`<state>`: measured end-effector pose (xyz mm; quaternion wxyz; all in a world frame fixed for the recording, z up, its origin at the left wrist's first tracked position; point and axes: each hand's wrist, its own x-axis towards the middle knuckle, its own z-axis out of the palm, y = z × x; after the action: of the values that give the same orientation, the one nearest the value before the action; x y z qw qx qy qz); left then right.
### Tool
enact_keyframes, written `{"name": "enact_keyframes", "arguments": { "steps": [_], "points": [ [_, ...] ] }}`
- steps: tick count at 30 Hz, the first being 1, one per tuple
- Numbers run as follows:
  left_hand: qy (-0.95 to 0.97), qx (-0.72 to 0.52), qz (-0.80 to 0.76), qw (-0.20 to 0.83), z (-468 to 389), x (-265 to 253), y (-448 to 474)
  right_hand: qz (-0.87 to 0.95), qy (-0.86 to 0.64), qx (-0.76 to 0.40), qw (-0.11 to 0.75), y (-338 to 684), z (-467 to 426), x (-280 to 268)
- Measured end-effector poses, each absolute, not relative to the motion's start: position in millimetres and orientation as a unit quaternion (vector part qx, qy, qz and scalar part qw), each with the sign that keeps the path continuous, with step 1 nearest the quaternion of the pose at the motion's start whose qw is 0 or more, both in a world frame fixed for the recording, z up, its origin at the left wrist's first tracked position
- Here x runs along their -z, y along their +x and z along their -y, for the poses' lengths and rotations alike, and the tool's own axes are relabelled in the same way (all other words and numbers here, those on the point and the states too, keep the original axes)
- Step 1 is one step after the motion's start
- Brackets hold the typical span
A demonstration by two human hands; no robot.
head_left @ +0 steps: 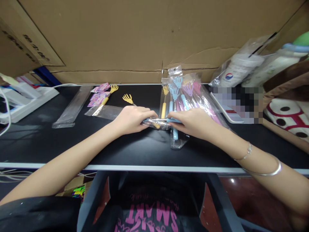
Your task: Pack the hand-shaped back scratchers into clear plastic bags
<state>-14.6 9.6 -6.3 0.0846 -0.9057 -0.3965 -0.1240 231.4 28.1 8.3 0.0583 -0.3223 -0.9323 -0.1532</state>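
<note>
Both my hands are at the middle of the black desk, on a back scratcher (173, 120) held level between them. My right hand (195, 124) is closed round its light blue handle. Fingers of my left hand (134, 120) close on its other end, which they mostly hide. Beneath my left hand lies a yellow back scratcher (127, 98), its claw showing beyond the knuckles. A clear plastic sleeve (108, 112) runs under that hand. Just beyond my right hand, bagged back scratchers (177, 91) in yellow, blue, purple and pink are piled up.
At left lie clear sleeves (73, 108), pink and purple cards (98, 95) and another yellow back scratcher (104, 101). A white power strip (31, 100) stands far left. On the right are a bagged cup (241, 69) and a tablet-like device (225, 108). Cardboard (120, 38) walls the back.
</note>
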Motion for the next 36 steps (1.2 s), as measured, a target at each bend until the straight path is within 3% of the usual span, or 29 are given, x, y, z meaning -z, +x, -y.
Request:
{"name": "enact_keyframes", "arguments": {
  "steps": [36],
  "points": [
    [-0.907,0.127,0.392,0.091,-9.8,6.9,-14.4,0.931,-0.335,0.139,0.044,231.8,-26.7,-9.3]
  ]
}}
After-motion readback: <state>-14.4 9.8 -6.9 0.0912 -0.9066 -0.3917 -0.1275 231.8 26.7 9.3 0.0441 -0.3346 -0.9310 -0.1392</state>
